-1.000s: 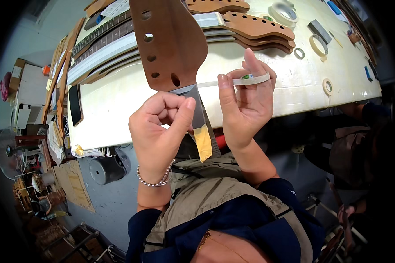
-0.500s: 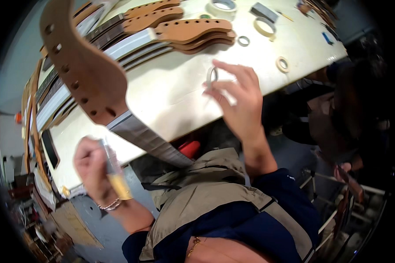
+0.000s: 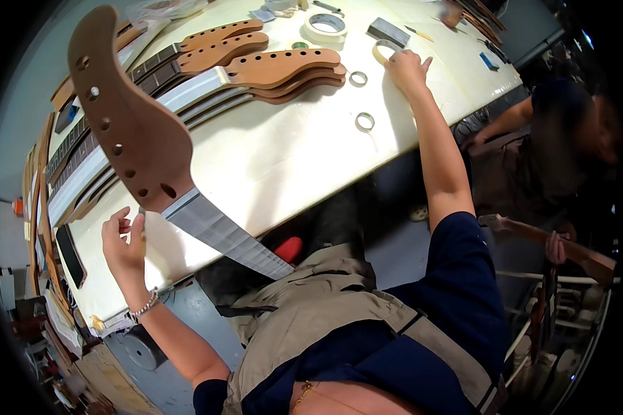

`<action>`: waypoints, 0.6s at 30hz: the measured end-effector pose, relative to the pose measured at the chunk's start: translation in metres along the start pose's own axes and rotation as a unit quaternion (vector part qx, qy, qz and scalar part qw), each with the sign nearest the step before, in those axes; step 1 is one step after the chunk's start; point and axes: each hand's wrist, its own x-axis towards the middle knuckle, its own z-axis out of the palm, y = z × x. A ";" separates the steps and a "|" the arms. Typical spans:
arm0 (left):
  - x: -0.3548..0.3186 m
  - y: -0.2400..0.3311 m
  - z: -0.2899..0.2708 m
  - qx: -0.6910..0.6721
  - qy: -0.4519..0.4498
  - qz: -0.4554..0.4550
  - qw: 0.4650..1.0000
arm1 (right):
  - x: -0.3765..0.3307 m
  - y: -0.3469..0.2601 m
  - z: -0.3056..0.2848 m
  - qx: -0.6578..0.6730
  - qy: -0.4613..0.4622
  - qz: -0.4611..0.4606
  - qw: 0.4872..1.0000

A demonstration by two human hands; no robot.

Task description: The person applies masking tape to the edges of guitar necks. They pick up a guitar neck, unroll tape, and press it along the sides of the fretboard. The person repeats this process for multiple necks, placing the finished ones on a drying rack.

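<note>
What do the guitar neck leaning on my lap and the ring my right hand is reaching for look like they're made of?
The guitar neck looks like wood: a brown, matte headstock with drilled tuner holes, likely unfinished. Its fingerboard is wrapped in a pale grey covering, possibly masking tape. The ring by the right hand looks like a roll of cream paper masking tape with a dull surface. The left hand holds a thin strip, too small to identify.

Head camera looks steeply down over workbench [image 3: 291, 159].

Wooden guitar neck [image 3: 142, 149] rises tilted from lap.
</note>
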 end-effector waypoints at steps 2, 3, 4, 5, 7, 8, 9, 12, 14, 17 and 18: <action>-0.013 0.015 -0.008 -0.038 0.018 -0.023 0.999 | -0.001 -0.005 -0.015 0.354 -0.025 0.016 0.935; -0.019 0.023 -0.011 -0.062 0.022 -0.032 0.997 | -0.008 -0.016 -0.026 0.571 -0.024 0.052 0.819; -0.025 0.031 -0.015 -0.088 0.016 -0.067 0.994 | -0.017 -0.030 -0.039 0.750 -0.023 0.112 0.652; -0.029 0.040 -0.016 -0.101 0.042 -0.059 0.992 | -0.035 -0.041 -0.055 0.841 -0.051 0.070 0.533; -0.037 0.060 -0.016 -0.113 0.100 0.003 0.989 | -0.073 -0.070 -0.085 0.941 -0.078 0.024 0.330; -0.041 0.071 -0.016 -0.117 0.126 0.025 0.985 | -0.093 -0.086 -0.097 0.966 -0.092 -0.043 0.238; -0.046 0.082 -0.015 -0.145 0.150 0.050 0.977 | -0.113 -0.101 -0.109 0.964 -0.068 -0.030 0.255; -0.059 0.111 -0.012 -0.252 0.147 0.099 0.951 | -0.157 -0.139 -0.137 0.974 -0.077 -0.102 0.189; -0.064 0.125 -0.006 -0.305 0.149 0.121 0.933 | -0.184 -0.157 -0.152 0.942 -0.031 -0.144 0.301; -0.066 0.137 0.005 -0.298 0.142 0.136 0.934 | -0.214 -0.177 -0.168 0.923 -0.011 -0.101 0.372; -0.066 0.138 0.007 -0.298 0.132 0.129 0.936 | -0.221 -0.181 -0.172 0.906 -0.003 -0.112 0.408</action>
